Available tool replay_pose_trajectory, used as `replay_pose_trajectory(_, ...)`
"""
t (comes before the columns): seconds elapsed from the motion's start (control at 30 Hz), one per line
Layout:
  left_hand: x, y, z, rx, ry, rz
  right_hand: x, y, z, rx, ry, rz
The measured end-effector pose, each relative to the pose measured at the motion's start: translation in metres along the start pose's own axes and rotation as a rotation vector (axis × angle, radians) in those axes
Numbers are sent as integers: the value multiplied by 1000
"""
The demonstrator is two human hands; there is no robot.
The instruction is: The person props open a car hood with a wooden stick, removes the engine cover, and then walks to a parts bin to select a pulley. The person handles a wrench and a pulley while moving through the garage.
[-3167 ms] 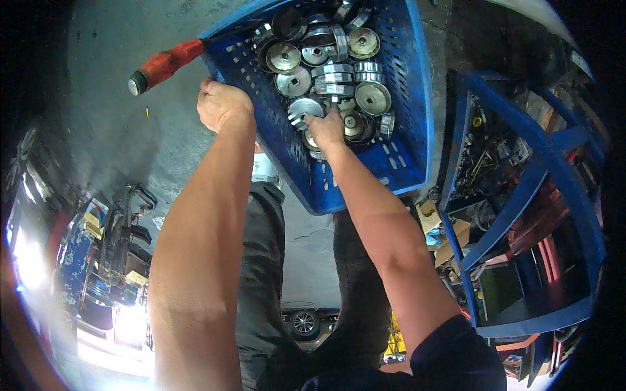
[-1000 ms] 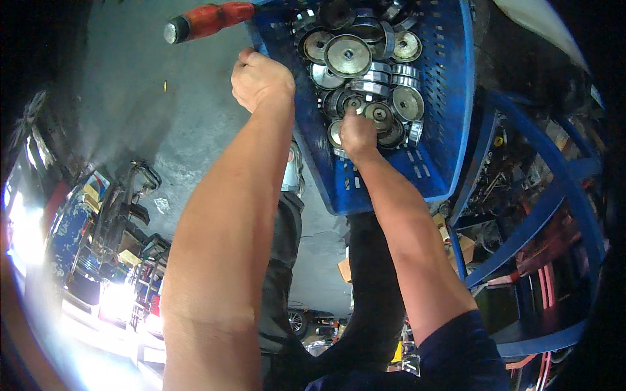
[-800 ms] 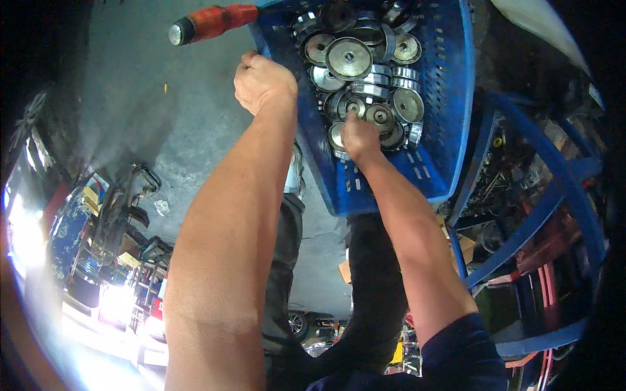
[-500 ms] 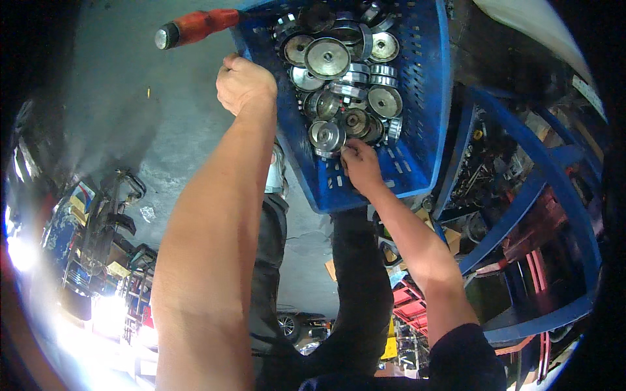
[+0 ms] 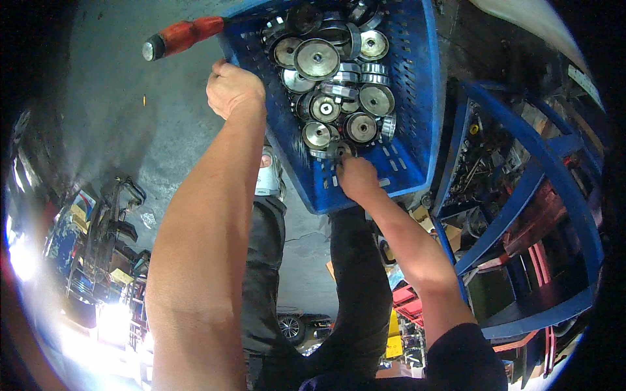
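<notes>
A blue perforated plastic basket (image 5: 430,98) holds many round silver metal cups (image 5: 317,58) with fluted rims and centre holes, some stacked or tilted. My left hand (image 5: 231,89) is closed on the basket's left rim, its fingertips largely hidden. Inside the basket's near end, my right hand (image 5: 357,174) has its fingers pinched on a small metal cup (image 5: 341,150), just below the rest of the pile.
A red handle with a silver end (image 5: 182,38) sticks out at upper left. A blue metal frame (image 5: 535,143) stands at right over dark clutter, with tools and equipment (image 5: 120,228) at lower left. My legs and shoe (image 5: 267,176) are below the basket.
My right hand has moved from the middle of the pile toward the basket's near end, taking hold of a cup there. My left hand stays at the rim while the view shifts slightly.
</notes>
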State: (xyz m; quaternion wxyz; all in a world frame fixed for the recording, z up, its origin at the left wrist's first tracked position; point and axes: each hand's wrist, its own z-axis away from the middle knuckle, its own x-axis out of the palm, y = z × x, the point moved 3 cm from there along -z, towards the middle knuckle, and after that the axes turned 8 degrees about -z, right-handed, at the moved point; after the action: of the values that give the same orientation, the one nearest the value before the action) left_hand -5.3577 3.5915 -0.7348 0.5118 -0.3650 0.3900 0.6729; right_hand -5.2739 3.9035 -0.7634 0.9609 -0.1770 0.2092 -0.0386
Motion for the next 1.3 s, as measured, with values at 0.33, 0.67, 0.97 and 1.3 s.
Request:
replay_pose_trajectory(0.33, -1, 1, 4, -34, -1, -2, 19, -82, -86, -90, 191, -214)
replay_pose_trajectory(0.67, -8, 5, 5, 10, -4, 43, 33, -73, -112, -139, 288, -363)
replay_pose_trajectory(0.97, -2, -4, -3, -14, -91, 23, -58, -16, 38, 216, -296, -1858)
replay_pose_trajectory(1.3, -109, -114, 64, 69, -684, 272, -144, -82, 244, -130, -321, -2010)
